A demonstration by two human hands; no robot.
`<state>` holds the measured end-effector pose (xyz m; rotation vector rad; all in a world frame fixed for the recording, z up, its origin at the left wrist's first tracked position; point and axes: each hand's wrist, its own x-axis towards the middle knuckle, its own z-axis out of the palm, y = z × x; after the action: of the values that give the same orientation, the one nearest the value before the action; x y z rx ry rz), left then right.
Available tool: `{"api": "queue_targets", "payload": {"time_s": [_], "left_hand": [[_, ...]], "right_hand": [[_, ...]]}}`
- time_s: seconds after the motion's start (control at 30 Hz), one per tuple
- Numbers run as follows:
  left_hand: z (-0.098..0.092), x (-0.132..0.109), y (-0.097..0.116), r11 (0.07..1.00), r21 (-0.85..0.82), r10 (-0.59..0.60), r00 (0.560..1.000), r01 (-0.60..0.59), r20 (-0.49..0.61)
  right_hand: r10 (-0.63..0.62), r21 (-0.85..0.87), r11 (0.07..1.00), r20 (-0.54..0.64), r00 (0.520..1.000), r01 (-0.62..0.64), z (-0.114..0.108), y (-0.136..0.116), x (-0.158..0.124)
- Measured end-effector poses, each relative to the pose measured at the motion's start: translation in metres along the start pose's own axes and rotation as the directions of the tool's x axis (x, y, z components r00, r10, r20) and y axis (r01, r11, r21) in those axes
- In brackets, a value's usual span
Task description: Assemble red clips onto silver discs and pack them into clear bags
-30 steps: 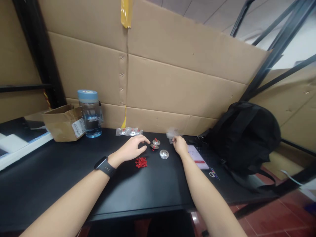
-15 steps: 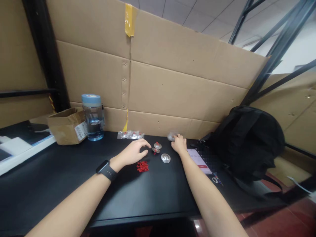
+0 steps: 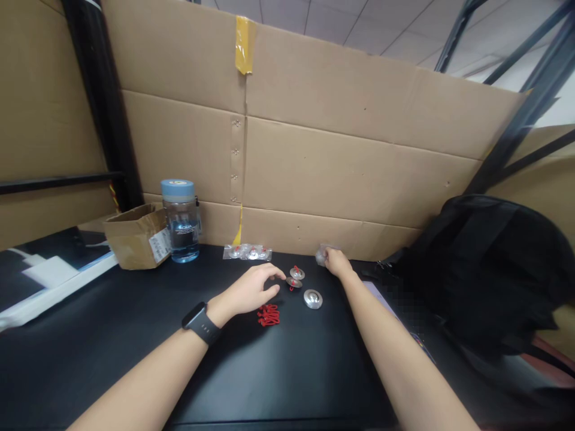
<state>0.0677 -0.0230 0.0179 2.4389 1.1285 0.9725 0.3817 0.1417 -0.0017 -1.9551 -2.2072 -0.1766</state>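
Observation:
My left hand (image 3: 255,288), a dark watch on its wrist, hovers over the black table with its fingers curved and apart, holding nothing. Just right of its fingertips is a pair of small metal finger cymbals (image 3: 294,282) with red cords, one tilted against the other. Closer to me lies a bare metal finger cymbal (image 3: 313,299). A bundle of red cords (image 3: 268,315) rests below my left hand. At the back, my right hand (image 3: 338,262) has its fingers closed on a crumpled clear plastic bag (image 3: 321,254); its fingertips are partly hidden.
Clear packets of finger cymbals (image 3: 247,252) lie along the cardboard wall (image 3: 314,161). A water bottle (image 3: 180,224) and an open cardboard box (image 3: 135,239) stand at the left, beside a white power strip (image 3: 85,287). At the right are a phone (image 3: 380,294) and a black backpack (image 3: 489,281).
My right hand has closed its fingers on the plastic bag. My left hand stays near the cymbals. The view has shifted, so things appear farther right on the left side too.

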Motion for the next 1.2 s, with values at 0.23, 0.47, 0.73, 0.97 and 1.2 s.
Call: {"api": "queue_targets", "payload": {"time_s": [0.23,0.47,0.73,0.97,1.2], "left_hand": [[-0.001,-0.002,0.004,1.0,0.008,0.009,0.999,-0.01,0.038],[0.001,-0.002,0.002,0.999,0.013,0.037,0.998,-0.037,0.053],[-0.005,-0.003,0.003,0.997,0.065,0.041,0.993,-0.049,0.115],[-0.01,-0.003,0.004,0.995,0.072,0.052,0.988,-0.063,0.148],[-0.012,-0.003,0.004,0.993,0.096,0.058,0.989,-0.071,0.137]], "right_hand": [[-0.08,0.022,0.997,0.046,0.996,0.079,0.004,0.014,0.023],[-0.214,0.029,0.977,0.054,0.975,0.213,0.004,0.022,0.023],[-0.25,-0.019,0.968,0.031,0.968,0.25,0.004,0.019,0.017],[-0.171,-0.024,0.984,0.08,0.982,0.174,-0.013,0.006,-0.001],[-0.405,0.268,0.881,0.005,0.914,0.389,-0.047,-0.041,-0.042]]}}
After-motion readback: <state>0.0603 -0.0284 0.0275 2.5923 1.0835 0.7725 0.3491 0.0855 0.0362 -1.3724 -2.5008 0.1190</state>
